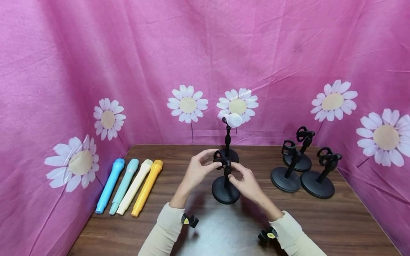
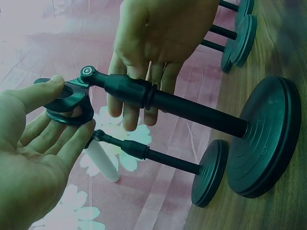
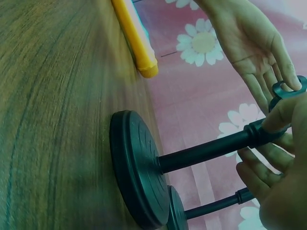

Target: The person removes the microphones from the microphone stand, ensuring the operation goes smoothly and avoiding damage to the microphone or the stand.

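A black tabletop microphone stand (image 1: 225,193) stands upright on its round base at the middle of the table. At its top, my left hand (image 1: 198,170) pinches the ring-shaped clip (image 2: 71,115), thumb on one side and fingers on the other. My right hand (image 1: 248,183) holds the collar (image 2: 125,90) on the upper pole between thumb and fingers. The clip has no microphone in it. Just behind stands a second black stand (image 1: 227,138), bearing a white microphone (image 1: 235,120) in its clip.
On the left lie a blue microphone (image 1: 110,186), a pale teal one (image 1: 124,186), a cream one (image 1: 134,187) and a yellow one (image 1: 147,188), side by side. Three black stands, one of them a front-right stand (image 1: 317,184), are grouped at right. Pink flowered cloth (image 1: 211,53) surrounds the table.
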`<move>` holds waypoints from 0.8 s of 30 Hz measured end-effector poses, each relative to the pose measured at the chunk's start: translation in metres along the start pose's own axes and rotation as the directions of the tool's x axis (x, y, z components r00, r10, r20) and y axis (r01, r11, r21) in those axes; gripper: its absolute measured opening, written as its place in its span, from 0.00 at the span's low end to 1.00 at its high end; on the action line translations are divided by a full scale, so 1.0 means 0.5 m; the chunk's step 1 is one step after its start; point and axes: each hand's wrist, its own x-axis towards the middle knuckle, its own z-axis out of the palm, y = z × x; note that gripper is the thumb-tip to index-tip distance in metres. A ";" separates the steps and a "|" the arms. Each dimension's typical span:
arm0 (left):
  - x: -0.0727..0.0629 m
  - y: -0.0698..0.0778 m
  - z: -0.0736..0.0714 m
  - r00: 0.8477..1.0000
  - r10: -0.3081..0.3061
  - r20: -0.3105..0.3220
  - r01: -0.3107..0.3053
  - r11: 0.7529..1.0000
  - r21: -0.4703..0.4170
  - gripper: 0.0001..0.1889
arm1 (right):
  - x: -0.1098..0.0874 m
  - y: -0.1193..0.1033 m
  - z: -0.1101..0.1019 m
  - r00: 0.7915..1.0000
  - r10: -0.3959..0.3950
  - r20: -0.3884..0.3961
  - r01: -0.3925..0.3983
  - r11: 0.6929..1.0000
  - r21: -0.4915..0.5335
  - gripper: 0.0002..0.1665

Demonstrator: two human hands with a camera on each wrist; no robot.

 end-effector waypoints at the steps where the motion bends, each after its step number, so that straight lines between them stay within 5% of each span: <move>1: -0.001 0.000 0.000 1.000 0.000 0.001 0.000 1.000 -0.004 0.22 | -0.001 -0.001 0.000 1.000 -0.003 -0.007 0.003 1.000 -0.003 0.24; 5: -0.002 0.000 0.001 1.000 -0.002 -0.001 0.002 1.000 0.001 0.23 | 0.000 0.000 0.004 0.998 0.039 -0.040 -0.039 0.999 0.002 0.18; 12: -0.002 -0.004 0.000 1.000 -0.018 -0.009 0.018 1.000 0.019 0.23 | 0.009 0.008 0.010 0.992 0.121 -0.037 -0.120 0.993 0.013 0.25; 18: 0.000 -0.004 -0.001 1.000 -0.017 -0.007 0.017 1.000 0.018 0.22 | -0.001 0.013 0.004 1.000 0.017 0.020 -0.017 1.000 0.007 0.26; 24: -0.002 -0.002 0.000 1.000 -0.019 -0.005 0.019 1.000 0.010 0.23 | -0.006 0.015 0.002 0.998 -0.058 -0.027 0.058 0.998 0.007 0.21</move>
